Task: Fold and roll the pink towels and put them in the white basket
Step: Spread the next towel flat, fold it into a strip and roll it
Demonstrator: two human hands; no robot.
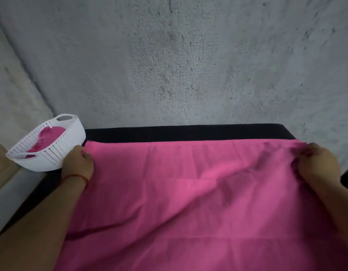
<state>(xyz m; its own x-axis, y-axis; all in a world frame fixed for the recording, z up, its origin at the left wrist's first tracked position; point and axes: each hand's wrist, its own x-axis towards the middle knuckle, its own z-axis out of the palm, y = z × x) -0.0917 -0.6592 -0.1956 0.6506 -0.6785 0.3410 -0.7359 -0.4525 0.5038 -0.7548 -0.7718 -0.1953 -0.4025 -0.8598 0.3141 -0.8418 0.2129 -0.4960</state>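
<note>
A large pink towel (188,192) lies spread over the black table (188,133), with its far edge running straight across and some wrinkles toward the right. My left hand (78,164) pinches the towel's far left corner. My right hand (317,165) grips the bunched far right corner. The white basket (57,153) sits at the table's far left, just left of my left hand, with rolled pink towels (47,138) inside it.
A rough grey concrete wall (188,65) rises right behind the table. A grey ledge (10,196) runs along the table's left side. The table's right end shows past my right hand.
</note>
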